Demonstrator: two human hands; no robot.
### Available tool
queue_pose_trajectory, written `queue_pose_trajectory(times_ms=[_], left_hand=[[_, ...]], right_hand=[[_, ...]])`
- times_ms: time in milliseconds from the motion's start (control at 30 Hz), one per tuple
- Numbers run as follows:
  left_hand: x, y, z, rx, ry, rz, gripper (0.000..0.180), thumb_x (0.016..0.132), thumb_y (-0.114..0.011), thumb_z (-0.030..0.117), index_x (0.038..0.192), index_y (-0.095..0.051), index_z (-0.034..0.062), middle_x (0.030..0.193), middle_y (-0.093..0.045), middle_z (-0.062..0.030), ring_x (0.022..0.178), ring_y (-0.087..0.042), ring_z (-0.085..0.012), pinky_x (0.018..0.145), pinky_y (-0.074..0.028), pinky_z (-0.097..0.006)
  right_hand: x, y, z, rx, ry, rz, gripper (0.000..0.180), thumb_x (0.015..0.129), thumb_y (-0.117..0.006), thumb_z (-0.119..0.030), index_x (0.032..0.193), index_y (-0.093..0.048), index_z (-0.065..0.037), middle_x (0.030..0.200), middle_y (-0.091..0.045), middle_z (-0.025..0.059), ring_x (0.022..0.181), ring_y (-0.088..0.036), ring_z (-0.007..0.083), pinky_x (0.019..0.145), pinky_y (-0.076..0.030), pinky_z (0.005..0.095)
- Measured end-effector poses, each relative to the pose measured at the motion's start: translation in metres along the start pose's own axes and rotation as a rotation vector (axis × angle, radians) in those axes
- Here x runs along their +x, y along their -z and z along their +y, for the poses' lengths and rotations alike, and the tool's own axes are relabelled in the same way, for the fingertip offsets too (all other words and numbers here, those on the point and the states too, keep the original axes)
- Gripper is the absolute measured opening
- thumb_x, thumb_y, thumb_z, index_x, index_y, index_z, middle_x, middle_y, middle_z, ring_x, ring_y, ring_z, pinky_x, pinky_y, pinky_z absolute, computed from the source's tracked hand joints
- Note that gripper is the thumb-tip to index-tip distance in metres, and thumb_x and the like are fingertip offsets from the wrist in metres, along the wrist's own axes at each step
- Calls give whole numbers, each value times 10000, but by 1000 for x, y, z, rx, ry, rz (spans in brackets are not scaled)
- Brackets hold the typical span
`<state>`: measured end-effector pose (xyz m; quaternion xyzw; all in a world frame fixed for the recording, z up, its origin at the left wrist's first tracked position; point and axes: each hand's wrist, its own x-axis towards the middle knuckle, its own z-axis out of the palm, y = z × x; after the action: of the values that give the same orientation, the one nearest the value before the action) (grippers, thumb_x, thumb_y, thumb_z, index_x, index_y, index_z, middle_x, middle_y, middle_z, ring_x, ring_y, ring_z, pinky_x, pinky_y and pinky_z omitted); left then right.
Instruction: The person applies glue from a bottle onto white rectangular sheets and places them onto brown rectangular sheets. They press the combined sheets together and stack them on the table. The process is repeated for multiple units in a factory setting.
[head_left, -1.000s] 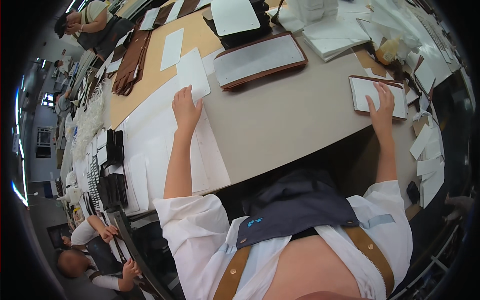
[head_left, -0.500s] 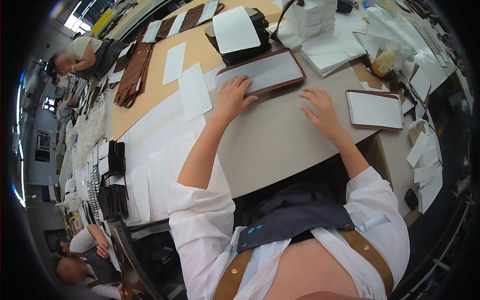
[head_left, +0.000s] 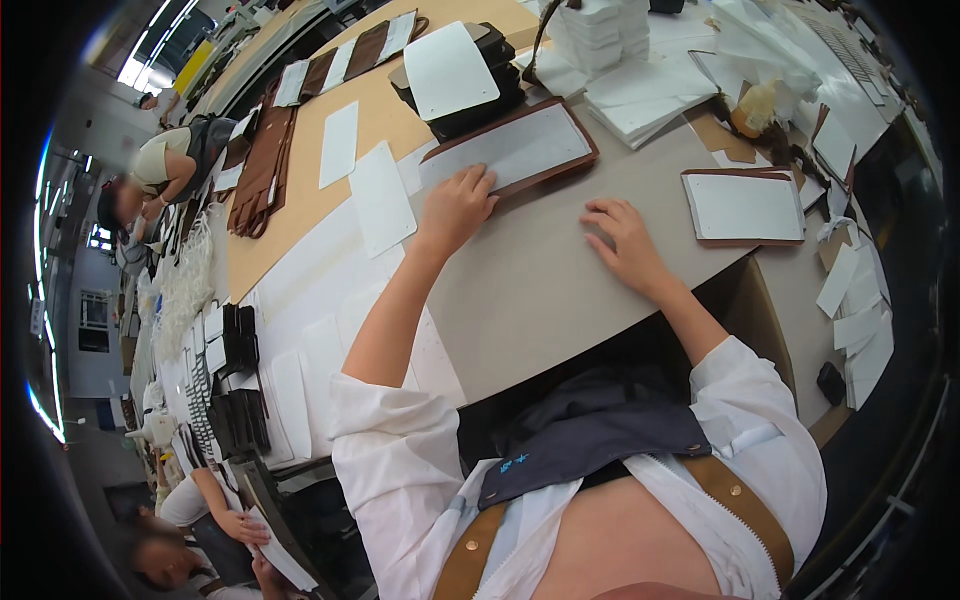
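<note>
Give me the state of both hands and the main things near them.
Long brown-edged stack: flat, white-topped
Smaller brown-edged stack: flat, white-topped, untouched
Black stack: white-topped, untouched
Left hand: over the long stack's near edge
Right hand: loosely open, apart from both brown-edged stacks
Nearer white card: flat, untouched

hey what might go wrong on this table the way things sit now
The left hand lies over the white sheet on the long brown-edged stack; pressing unevenly might shift the sheet. The small brown-edged stack lies close to the table's near edge, so the right hand could nudge it over.
</note>
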<state>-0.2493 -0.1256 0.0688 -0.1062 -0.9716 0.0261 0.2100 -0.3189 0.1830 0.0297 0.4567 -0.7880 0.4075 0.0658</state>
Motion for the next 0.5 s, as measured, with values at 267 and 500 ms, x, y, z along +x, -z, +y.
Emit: queue_pose_trajectory(times_ms=[267, 500], left_hand=[[0, -9, 9, 305, -99, -29, 453, 840, -646, 58, 1289, -598, 14, 1233, -663, -135, 1123, -665, -241, 862, -561, -333], [10, 7, 1, 153, 56, 52, 355, 870, -620, 32, 1220, -663, 64, 1178, -729, -83, 1039, -715, -235, 832, -572, -347]], right_hand=[[-2, -5, 9, 43, -22, 8, 228, 894, -678, -82, 1118, -672, -38, 1276, -616, 121, 1236, -535, 326, 1083, -398, 436], [-4, -7, 11, 94, -50, 111, 247, 892, -680, -81, 1135, -672, -39, 1204, -640, 137, 1176, -557, 341, 1046, -428, 449]])
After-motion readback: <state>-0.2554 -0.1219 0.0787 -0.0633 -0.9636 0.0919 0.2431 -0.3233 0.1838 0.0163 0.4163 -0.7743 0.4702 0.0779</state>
